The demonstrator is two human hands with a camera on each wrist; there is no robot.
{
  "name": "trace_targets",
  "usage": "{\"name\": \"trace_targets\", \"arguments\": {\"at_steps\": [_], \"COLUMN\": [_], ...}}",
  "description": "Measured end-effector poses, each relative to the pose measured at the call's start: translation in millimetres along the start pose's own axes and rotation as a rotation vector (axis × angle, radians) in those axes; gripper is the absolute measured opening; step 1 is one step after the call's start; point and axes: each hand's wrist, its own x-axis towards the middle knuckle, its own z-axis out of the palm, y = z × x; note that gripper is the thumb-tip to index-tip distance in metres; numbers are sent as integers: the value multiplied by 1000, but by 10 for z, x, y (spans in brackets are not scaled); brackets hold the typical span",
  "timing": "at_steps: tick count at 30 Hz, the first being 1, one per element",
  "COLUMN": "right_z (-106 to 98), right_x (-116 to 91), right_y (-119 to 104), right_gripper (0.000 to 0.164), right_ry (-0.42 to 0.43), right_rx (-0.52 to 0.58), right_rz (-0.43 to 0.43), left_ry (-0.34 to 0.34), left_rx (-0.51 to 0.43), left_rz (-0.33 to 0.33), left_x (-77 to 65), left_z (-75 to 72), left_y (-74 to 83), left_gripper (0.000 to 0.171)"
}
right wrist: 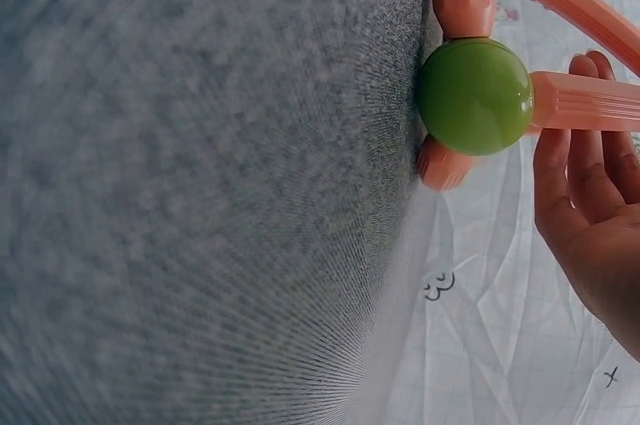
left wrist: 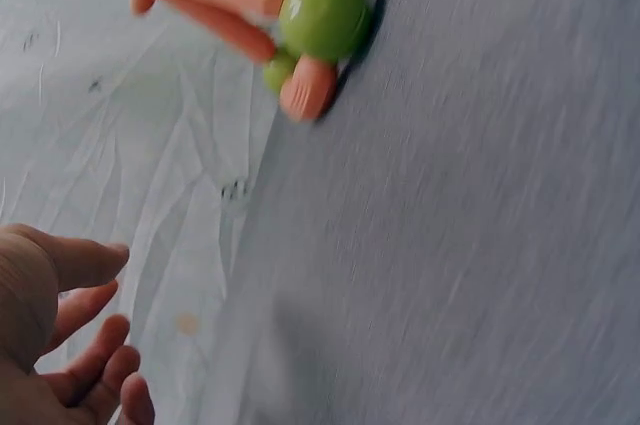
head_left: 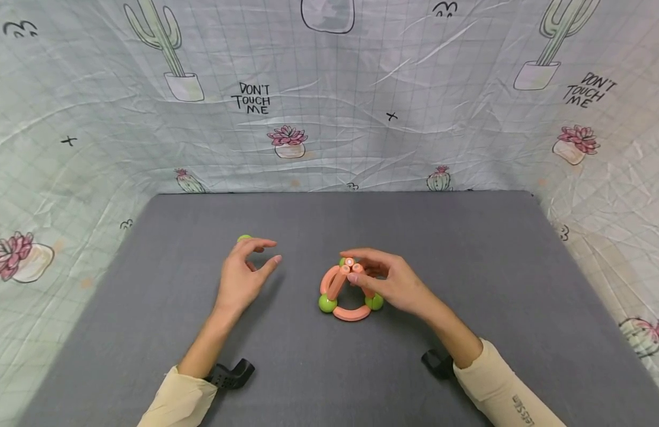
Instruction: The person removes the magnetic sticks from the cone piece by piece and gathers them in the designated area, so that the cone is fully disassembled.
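Observation:
A toy frame stands on the table, with a ring of curved orange rods [head_left: 352, 314] joined by green balls [head_left: 327, 303]. Three straight orange rods [head_left: 337, 283] rise from the balls and lean together at the top, their round ends showing. My right hand [head_left: 396, 281] holds these rods near the top, thumb in front and fingers behind. In the right wrist view its fingers [right wrist: 585, 180] lie around one ribbed rod [right wrist: 590, 102] above a green ball [right wrist: 475, 95]. To the left, my left hand [head_left: 241, 279] hovers with thumb and fingers apart, nothing between them.
A loose green ball [head_left: 245, 237] shows partly behind the left hand's fingers. The grey table [head_left: 468, 237] ends at a printed cloth [head_left: 340, 148] hanging behind it and along its sides. Black wrist straps [head_left: 232, 375] stick out near both sleeves.

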Motion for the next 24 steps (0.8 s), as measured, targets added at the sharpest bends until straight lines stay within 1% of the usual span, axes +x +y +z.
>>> {"name": "trace_targets", "arguments": {"at_steps": [3, 6, 10, 19, 24], "right_z": [6, 5, -3, -9, -9], "right_x": [10, 8, 1, 4, -16], "right_y": [-11, -31, -43, -51, -55], "right_gripper": [39, 39, 40, 39, 40], "right_ry": [-5, -4, -3, -1, 0], "right_rx": [3, 9, 17, 1, 12], "right_rz": [2, 9, 10, 9, 0], "left_ry": [-37, -95, -162, -239, -257], "left_rx": [1, -8, -36, -124, -155], "left_rz": [33, 54, 61, 62, 83], "left_x": [-59, -105, -137, -214, -243], "left_z": [61, 116, 160, 232, 299], "left_y": [93, 165, 217, 267, 295], "left_gripper": [29, 28, 27, 26, 27]}}
